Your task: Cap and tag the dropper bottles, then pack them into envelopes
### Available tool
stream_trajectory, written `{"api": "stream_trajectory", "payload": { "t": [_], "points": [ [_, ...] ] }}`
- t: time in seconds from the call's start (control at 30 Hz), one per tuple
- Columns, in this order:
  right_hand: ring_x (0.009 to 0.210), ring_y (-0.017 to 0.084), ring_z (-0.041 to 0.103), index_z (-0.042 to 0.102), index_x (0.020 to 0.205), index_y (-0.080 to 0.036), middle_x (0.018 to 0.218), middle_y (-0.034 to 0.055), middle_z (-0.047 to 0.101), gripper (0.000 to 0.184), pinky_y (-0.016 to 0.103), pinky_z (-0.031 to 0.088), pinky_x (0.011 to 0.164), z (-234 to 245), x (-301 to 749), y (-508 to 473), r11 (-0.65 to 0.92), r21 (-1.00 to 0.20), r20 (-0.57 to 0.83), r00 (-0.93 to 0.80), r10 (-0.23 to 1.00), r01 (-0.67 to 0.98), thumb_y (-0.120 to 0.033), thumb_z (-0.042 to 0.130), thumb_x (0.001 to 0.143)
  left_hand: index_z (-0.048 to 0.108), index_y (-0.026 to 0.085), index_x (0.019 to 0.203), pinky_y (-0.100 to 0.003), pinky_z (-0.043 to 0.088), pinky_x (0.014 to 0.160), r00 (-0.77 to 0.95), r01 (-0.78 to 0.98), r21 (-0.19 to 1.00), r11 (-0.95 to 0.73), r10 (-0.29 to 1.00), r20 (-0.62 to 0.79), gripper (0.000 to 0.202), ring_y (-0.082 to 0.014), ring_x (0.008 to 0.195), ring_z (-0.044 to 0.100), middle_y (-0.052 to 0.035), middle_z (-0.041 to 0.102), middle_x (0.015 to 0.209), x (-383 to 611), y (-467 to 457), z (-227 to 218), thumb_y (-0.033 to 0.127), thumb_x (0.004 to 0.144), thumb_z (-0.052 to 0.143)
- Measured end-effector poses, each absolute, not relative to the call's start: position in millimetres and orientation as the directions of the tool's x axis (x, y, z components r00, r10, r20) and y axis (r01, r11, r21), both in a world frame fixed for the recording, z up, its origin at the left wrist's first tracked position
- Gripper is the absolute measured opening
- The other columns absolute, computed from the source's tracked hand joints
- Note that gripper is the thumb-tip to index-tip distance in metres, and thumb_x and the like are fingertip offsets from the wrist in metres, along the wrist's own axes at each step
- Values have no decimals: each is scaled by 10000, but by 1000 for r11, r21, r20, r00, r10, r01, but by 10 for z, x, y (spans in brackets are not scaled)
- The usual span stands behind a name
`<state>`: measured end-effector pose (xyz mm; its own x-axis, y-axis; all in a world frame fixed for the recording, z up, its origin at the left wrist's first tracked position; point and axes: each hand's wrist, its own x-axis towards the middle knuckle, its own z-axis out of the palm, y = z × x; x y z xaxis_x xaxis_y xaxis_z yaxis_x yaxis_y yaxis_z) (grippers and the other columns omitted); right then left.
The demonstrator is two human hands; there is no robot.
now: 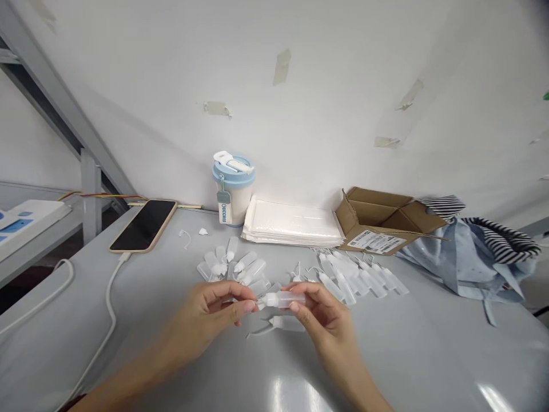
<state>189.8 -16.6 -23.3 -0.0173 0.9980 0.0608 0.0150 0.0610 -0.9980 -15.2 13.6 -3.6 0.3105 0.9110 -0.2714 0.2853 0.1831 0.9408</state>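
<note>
My right hand (322, 313) grips a small clear plastic dropper bottle (286, 298) held sideways above the grey table (429, 355). My left hand (217, 312) pinches the white nozzle end of that same bottle with thumb and fingertips. Just under the hands lies another clear bottle (283, 324) on the table. A loose pile of similar bottles (238, 266) sits behind my left hand. A second row of bottles (360, 277) lies behind my right hand.
A phone (143, 226) on a white charging cable (109, 303) lies at the left. A blue-lidded cup (233, 194), a stack of white bags (294, 223) and an open cardboard box (381, 220) stand along the wall. Blue and striped clothing (476, 252) lies at the right.
</note>
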Motion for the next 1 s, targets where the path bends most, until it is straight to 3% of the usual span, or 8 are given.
{"api": "stream_trajectory", "payload": {
  "t": [0.43, 1.0],
  "points": [
    [862, 157, 631, 657, 907, -255, 950, 17, 691, 71, 238, 488, 732, -227, 1916, -170, 91, -996, 91, -48, 995, 1, -275, 653, 839, 704, 217, 795, -246, 407, 709, 330, 115, 940, 320, 881, -340, 192, -124, 671, 528, 21, 658, 725, -171, 144, -90, 407, 777, 674],
    [804, 145, 617, 657, 895, -251, 924, 14, 683, 62, 237, 484, 689, -187, 1936, -170, 55, -998, 59, -105, 993, -37, -277, 651, 839, 723, 183, 739, -209, 421, 626, 453, -85, 889, 450, 812, -368, 160, -111, 653, 489, 0, 635, 698, -163, 147, -40, 341, 759, 707]
  ]
}}
